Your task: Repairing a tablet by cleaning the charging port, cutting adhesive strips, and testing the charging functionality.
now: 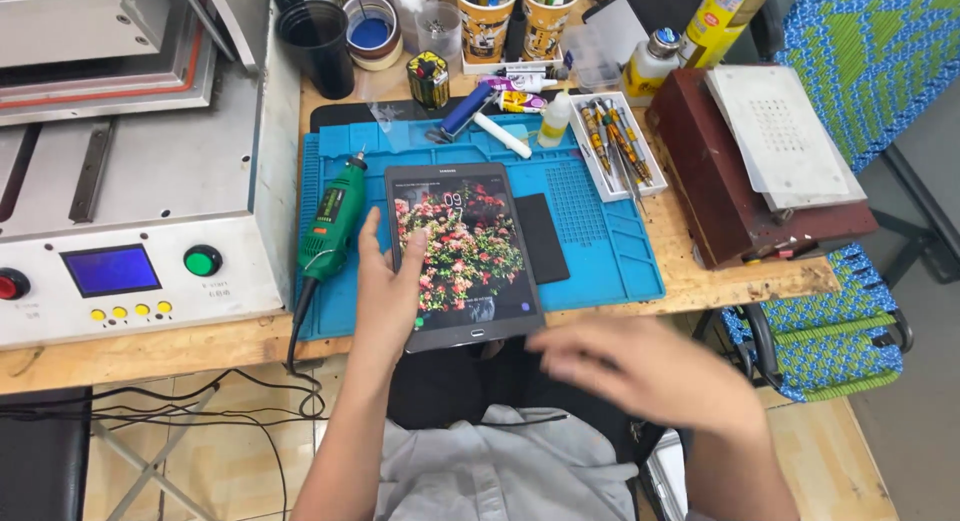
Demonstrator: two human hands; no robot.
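A grey tablet (465, 251) with a lit flower picture on its screen lies on the blue work mat (600, 241). My left hand (388, 286) grips its left edge, thumb resting on the screen. My right hand (640, 366) is blurred, held palm down with fingers spread just below and to the right of the tablet's lower corner, holding nothing.
A green rotary tool (333, 219) lies left of the tablet, and a black slab (542, 238) lies to its right. A white tray of screwdrivers (618, 146), cups of tools (482, 21), a brown heating plate (745, 171) and a grey machine (130, 181) surround the mat.
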